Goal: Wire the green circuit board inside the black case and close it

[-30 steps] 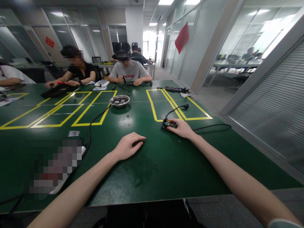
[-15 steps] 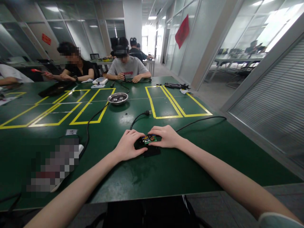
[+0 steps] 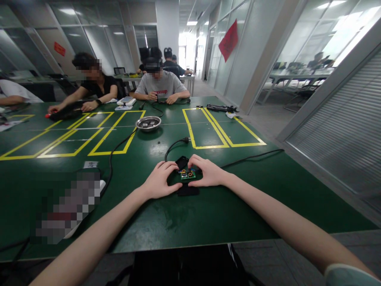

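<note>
A small green circuit board [image 3: 188,174] with copper coils sits between my two hands, just above the table. My left hand [image 3: 159,179] curves around its left end, thumb at the lower edge and fingers at the upper. On the opposite end, my right hand [image 3: 210,171] has its thumb and fingers closed around the board in the same way. Behind the board, a black plastic casing piece [image 3: 182,162] shows between the fingertips. A flat black piece [image 3: 188,190] lies in front, near both thumbs. The exact finger contacts are partly hidden.
A black cable with a plug [image 3: 185,140] lies beyond my hands. A metal bowl [image 3: 148,123] with small parts stands farther back. Yellow tape rectangles [image 3: 210,147] mark the green table [image 3: 238,198]. A blurred-out object [image 3: 71,202] is at left. Co-workers sit opposite.
My fingers have shifted around the board, and the black casing piece behind it now shows. At far left, a co-worker's arm has reached out and lowered a red-ended object toward the table.
</note>
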The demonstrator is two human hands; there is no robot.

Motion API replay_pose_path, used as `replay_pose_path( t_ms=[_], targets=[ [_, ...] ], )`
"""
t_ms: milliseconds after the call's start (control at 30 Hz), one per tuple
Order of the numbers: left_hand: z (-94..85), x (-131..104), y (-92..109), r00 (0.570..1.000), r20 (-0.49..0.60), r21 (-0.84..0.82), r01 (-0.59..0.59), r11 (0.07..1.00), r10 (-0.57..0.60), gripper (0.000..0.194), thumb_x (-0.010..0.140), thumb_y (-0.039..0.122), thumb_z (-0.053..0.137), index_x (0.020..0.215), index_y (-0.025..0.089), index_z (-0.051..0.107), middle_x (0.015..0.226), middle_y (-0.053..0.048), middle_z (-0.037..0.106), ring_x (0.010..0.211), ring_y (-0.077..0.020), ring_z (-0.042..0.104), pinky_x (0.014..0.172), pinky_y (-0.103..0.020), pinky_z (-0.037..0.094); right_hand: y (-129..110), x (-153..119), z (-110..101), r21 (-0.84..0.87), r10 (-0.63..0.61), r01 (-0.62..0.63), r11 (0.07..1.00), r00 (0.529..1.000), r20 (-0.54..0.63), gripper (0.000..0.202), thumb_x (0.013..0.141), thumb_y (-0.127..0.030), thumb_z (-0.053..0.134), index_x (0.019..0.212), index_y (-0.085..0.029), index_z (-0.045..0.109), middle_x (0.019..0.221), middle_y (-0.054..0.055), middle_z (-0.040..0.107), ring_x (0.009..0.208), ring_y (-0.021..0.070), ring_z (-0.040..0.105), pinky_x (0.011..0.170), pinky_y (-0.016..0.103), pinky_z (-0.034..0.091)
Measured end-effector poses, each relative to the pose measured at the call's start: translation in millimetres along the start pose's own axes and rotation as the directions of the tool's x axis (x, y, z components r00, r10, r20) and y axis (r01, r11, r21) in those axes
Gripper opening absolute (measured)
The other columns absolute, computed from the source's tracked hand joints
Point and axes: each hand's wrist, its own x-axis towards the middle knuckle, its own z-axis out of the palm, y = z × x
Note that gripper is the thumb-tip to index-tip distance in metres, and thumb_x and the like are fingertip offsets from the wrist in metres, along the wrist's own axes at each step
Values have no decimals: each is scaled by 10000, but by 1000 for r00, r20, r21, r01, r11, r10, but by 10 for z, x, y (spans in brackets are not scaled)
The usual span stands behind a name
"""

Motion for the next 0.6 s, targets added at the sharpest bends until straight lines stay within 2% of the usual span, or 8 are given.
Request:
replay_pose_path(
  t_ms=[133, 233, 433, 500, 600],
  targets=[
    [-3, 4, 11, 999, 43, -8, -12, 1000, 12, 390, 853, 390, 735, 1175, 209, 607, 1409, -144, 652, 1408, -342, 537, 1208, -580, 329, -19, 10, 20, 20, -8, 8, 1000, 1000, 12, 446, 763, -400, 843, 1010, -231, 513, 1186, 77, 601, 946, 221, 655, 810, 336, 528],
    [0, 7, 28, 999, 47, 2, -11, 1000, 11, 384, 850, 382, 736, 1162, 201, 602, 1431, -158, 642, 1412, -347, 535, 1195, -590, 333, -23, 26, 25, 33, 1, -2, 999, 999, 32, 378, 796, -369, 811, 996, -235, 519, 1152, 63, 654, 956, 222, 671, 837, 338, 523],
    [-46, 15, 32, 1000, -24, -9, -11, 1000, 11, 405, 893, 364, 709, 1266, 228, 625, 1335, -114, 718, 1206, -293, 678, 1183, -577, 344, -20, 52, 63, -104, 81, -83, 991, 997, -19, 319, 826, -400, 782, 984, -232, 562, 1015, 40, 679, 838, 207, 671, 724, 300, 487],
    [-60, 21, 21, 998, -62, -11, -18, 1000, 17, 322, 924, 349, 682, 1225, 237, 661, 1282, -96, 745, 1152, -275, 696, 1179, -562, 356, -16, 54, 78, -133, 105, -109, 985, 994, -38, 315, 833, -406, 777, 994, -231, 571, 993, 40, 686, 832, 213, 678, 703, 296, 477],
    [-60, 33, 7, 994, -111, -9, -11, 1000, 10, 186, 947, 306, 653, 1101, 223, 717, 1172, -90, 755, 1102, -265, 696, 1078, -483, 476, -12, 51, 93, -148, 124, -131, 980, 991, -55, 304, 844, -399, 768, 1017, -226, 588, 984, 44, 696, 838, 222, 692, 702, 304, 483]
  ],
)
